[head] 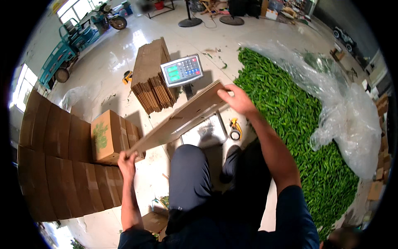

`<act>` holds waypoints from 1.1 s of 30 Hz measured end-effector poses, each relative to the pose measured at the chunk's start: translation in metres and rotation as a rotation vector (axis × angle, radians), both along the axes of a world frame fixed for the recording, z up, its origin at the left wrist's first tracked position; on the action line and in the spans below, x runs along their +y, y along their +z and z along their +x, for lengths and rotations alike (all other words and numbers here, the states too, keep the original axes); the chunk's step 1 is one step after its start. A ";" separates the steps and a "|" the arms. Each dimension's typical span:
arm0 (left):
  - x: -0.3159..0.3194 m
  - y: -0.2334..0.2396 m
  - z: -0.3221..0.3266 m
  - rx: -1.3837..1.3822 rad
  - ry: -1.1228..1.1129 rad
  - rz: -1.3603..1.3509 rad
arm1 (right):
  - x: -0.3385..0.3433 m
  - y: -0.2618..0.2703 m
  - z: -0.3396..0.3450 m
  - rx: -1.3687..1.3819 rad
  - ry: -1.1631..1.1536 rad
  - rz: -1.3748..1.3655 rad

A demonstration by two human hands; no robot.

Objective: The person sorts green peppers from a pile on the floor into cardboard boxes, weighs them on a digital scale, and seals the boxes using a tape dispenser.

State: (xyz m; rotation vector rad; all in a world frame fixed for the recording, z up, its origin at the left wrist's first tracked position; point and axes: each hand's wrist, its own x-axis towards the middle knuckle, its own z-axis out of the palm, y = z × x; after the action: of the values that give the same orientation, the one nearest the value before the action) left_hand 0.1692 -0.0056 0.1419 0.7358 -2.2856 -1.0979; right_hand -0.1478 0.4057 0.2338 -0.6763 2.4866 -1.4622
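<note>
A folded flat cardboard carton [180, 121] spans the space before my knees, tilted up to the right. My left hand [127, 163] grips its lower left end, and my right hand [238, 99] holds the upper right end. Below the carton lies the metal platform of an electronic scale [206, 132]. Its display head [182, 70], with a keypad and lit green readouts, stands behind the carton. A yellow tape dispenser [235, 129] sits on the floor right of the platform. Beyond the carton a bundle of flat cardboard cartons [152, 77] stands on edge.
A large heap of green peppers [279, 96] spreads along the right, partly under clear plastic sheeting [348, 124]. Stacked closed cartons [67, 162] form a wall at left, beside a printed carton [107, 137]. Another yellow dispenser [127, 77] lies farther off, and a teal cargo tricycle [62, 53] stands behind.
</note>
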 end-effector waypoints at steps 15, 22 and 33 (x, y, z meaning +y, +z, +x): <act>0.013 0.005 -0.155 0.098 -0.063 0.374 | 0.065 -0.063 -0.020 -0.428 -0.114 -0.253; 0.042 0.003 -0.159 0.309 0.038 0.508 | 0.054 -0.043 -0.014 -0.412 -0.058 -0.042; 0.017 -0.009 -0.149 0.272 -0.111 0.661 | 0.039 -0.038 -0.017 -0.463 -0.105 -0.056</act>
State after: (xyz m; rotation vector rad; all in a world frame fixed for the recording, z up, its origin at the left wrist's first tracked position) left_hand 0.0206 0.0112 0.1324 0.6414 -1.7452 -1.9144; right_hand -0.1645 0.4444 0.1959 -0.1830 2.1550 -1.5205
